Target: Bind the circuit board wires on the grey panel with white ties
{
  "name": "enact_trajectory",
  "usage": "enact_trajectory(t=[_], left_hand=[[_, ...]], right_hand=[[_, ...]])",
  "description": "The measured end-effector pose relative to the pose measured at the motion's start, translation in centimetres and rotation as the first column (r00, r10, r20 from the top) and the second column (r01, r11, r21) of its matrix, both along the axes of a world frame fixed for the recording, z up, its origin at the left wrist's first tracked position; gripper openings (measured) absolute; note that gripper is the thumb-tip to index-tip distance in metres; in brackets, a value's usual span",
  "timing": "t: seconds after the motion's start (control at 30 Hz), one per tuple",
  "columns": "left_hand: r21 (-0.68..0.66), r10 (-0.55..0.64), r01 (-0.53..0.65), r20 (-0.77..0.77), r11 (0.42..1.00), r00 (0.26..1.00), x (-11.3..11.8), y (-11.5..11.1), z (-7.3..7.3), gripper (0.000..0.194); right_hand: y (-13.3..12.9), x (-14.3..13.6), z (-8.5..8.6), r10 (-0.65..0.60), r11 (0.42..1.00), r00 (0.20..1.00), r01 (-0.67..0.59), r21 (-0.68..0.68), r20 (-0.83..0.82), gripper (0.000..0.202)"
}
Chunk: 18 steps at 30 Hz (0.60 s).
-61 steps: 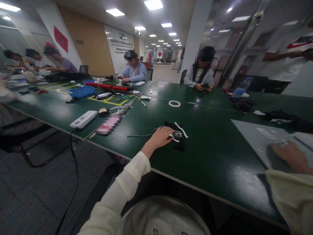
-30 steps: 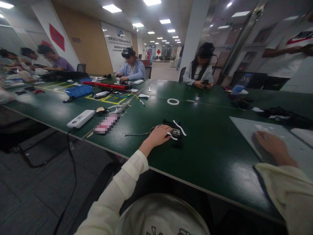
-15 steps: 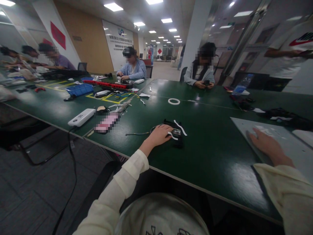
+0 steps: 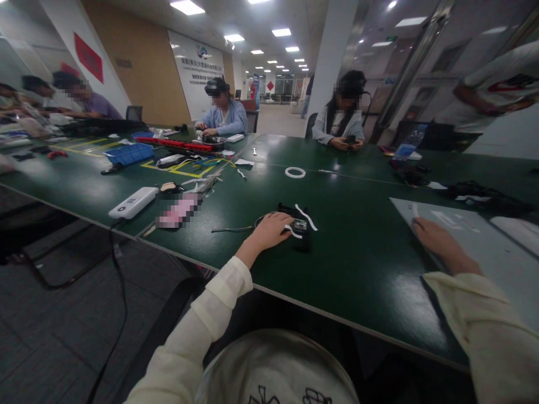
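My left hand [image 4: 272, 229] lies over the left side of a black device [image 4: 300, 225] on the green table, its curved fingers gripping that side. A silvery part sits in the middle of the device, and thin cables run out to the left. One white strip [image 4: 306, 217] crosses the device's upper right; another [image 4: 293, 231] lies by my left fingertips. Over the left edge of a grey board [image 4: 497, 247], my right hand [image 4: 440, 242] is closed, with a small white strip [image 4: 415, 210] at its fingertips.
Left of my hand are a pink phone [image 4: 179, 211], a white power bank [image 4: 133, 203] and a blue tray [image 4: 129, 154]. A white ring [image 4: 295, 173] lies beyond the device. Small white pieces [image 4: 448, 220] rest on the board. Other people sit across the table; one stands at right.
My right hand has gone from spread over the white pieces to closed at the board's left edge, with a strip at its fingertips. My left hand stays on the device. The view has shifted slightly.
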State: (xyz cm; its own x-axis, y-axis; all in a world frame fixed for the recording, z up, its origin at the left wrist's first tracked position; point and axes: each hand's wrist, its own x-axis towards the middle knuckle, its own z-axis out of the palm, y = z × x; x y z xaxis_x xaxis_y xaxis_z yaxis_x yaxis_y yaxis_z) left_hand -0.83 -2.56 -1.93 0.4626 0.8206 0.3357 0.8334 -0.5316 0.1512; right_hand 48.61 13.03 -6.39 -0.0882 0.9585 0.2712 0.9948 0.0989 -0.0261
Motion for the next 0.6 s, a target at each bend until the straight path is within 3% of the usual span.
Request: enact_trajectory(t=[0.13, 0.37, 0.6], left_hand=[[0.004, 0.004, -0.004, -0.003, 1.000, 1.000, 0.0, -0.1, 0.1, 0.034], [-0.013, 0.021, -0.021, -0.024, 1.000, 0.999, 0.0, -0.3, 0.4, 0.037], [-0.014, 0.020, -0.020, -0.023, 1.000, 1.000, 0.0, -0.3, 0.4, 0.037]], right_hand=[[-0.5, -1.5, 0.4, 0.072, 0.997, 0.994, -0.074, -0.027, -0.077, 0.040], [-1.0, -4.9, 1.3, 0.004, 1.000, 1.000, -0.004, 0.021, -0.011, 0.036], [-1.3, -5.2, 1.8, -0.038, 0.992, 0.998, 0.031, 0.120, 0.051, 0.032]])
